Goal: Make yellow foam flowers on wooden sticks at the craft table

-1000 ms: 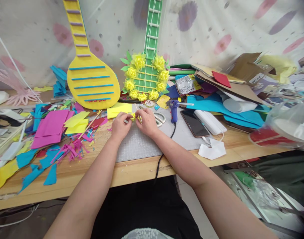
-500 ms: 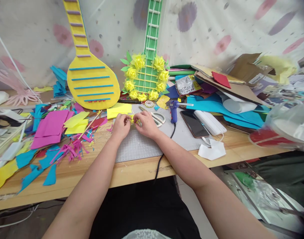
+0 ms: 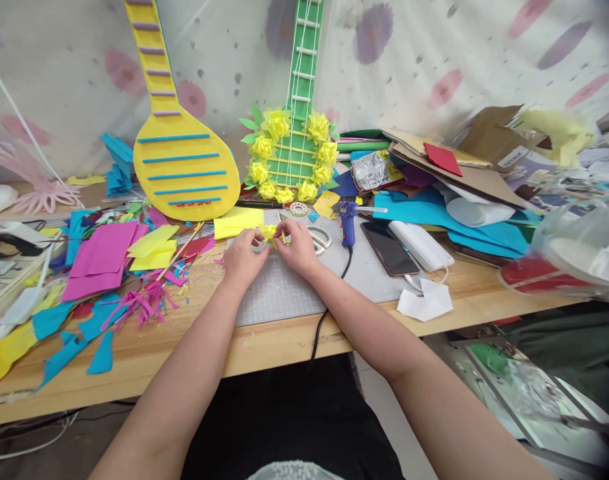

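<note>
Fingertips meet over the far left part of the grey cutting mat (image 3: 279, 293), and between them sits a small yellow paper piece (image 3: 268, 232): the left hand (image 3: 245, 257) has it pinched on one side, the right hand (image 3: 297, 247) pinches at the other, wrists low, fingers curled in tight. Exactly how the paper is folded, the fingers hide. Right beside the right hand, on the mat, the scissors (image 3: 321, 239) show their pale handles, blades partly covered. A little farther right on the mat, there's the blue glue gun (image 3: 348, 225), with a black cord (image 3: 318, 337) trailing over the mat's near edge. The dark phone (image 3: 388, 247) lies tilted across the mat's right part, a white block (image 3: 420, 244) just beside it, and crumpled white paper (image 3: 425, 300) at the mat's near right corner. Over at the mat's far left corner, folded yellow paper (image 3: 238, 222); left of the mat, magenta sheets (image 3: 100, 257) and blue scraps (image 3: 102, 353) scatter over the wooden table (image 3: 184, 357). Behind the mat stand two instrument shapes: a yellow one (image 3: 187, 165) to the left, and a green one (image 3: 295, 150) ringed with yellow flowers (image 3: 327, 153). Blue sheets (image 3: 434, 220) pile up beyond the mat's far right.
</note>
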Demonstrator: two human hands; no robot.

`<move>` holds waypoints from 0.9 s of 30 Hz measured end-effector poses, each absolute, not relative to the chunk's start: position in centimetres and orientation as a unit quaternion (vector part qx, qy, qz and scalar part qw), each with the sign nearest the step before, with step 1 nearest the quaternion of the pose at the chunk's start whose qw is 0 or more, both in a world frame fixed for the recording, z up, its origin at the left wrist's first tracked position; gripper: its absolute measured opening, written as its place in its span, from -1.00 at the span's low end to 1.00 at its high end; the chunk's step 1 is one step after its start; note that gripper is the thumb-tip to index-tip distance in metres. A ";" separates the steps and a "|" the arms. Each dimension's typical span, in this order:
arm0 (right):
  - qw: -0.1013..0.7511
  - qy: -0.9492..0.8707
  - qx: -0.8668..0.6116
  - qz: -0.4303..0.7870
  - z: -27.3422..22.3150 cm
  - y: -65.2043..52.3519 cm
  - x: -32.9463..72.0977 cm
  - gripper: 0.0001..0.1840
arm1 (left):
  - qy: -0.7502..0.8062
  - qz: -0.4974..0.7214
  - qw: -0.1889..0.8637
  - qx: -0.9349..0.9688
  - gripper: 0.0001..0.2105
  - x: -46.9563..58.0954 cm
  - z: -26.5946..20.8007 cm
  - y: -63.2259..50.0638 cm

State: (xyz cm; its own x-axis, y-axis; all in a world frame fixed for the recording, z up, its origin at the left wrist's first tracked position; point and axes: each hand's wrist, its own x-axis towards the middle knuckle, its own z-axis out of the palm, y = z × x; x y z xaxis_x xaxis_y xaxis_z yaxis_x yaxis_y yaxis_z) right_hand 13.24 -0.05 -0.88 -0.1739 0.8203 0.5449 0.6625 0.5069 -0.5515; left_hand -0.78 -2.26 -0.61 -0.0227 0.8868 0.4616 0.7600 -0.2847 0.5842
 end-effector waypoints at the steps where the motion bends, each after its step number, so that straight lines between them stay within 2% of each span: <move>1: 0.419 -0.761 -0.486 0.097 -0.9 -0.1 13.2 -0.87 | 0.595 0.397 0.073 0.695 -0.86 -0.8 -0.7 -2.2; 8: 0.415 -0.759 -0.489 0.113 -0.7 -0.2 12.8 -0.91 | 0.636 0.394 0.065 0.660 -0.98 -1.0 -1.1 -1.6; 16: 0.407 -0.771 -0.475 0.118 -0.6 -0.4 13.0 -0.91 | 0.683 0.337 0.079 0.643 -0.94 -1.0 -0.6 -1.9; 20: 0.383 -0.790 -0.469 0.096 -0.4 -0.6 12.8 -0.91 | 0.695 0.386 0.066 0.603 -0.87 -0.7 -0.1 -2.3; 23: 0.365 -0.804 -0.464 0.074 -0.5 -0.7 12.7 -0.89 | 0.694 0.442 0.168 0.543 -0.93 -0.5 0.1 -2.2; 27: 0.333 -0.835 -0.436 0.033 -0.7 -0.6 12.8 -0.87 | 0.664 0.475 0.363 0.449 -0.72 -0.4 -0.4 -1.6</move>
State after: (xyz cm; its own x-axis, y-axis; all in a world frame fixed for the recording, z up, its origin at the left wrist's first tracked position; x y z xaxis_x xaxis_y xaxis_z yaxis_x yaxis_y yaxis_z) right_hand 12.80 -0.60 -0.73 -0.3982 0.7498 0.5285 0.7063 0.6182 -0.3449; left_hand -0.38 -1.58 -0.36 -0.3332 0.9413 -0.0546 0.2520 0.1446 0.9569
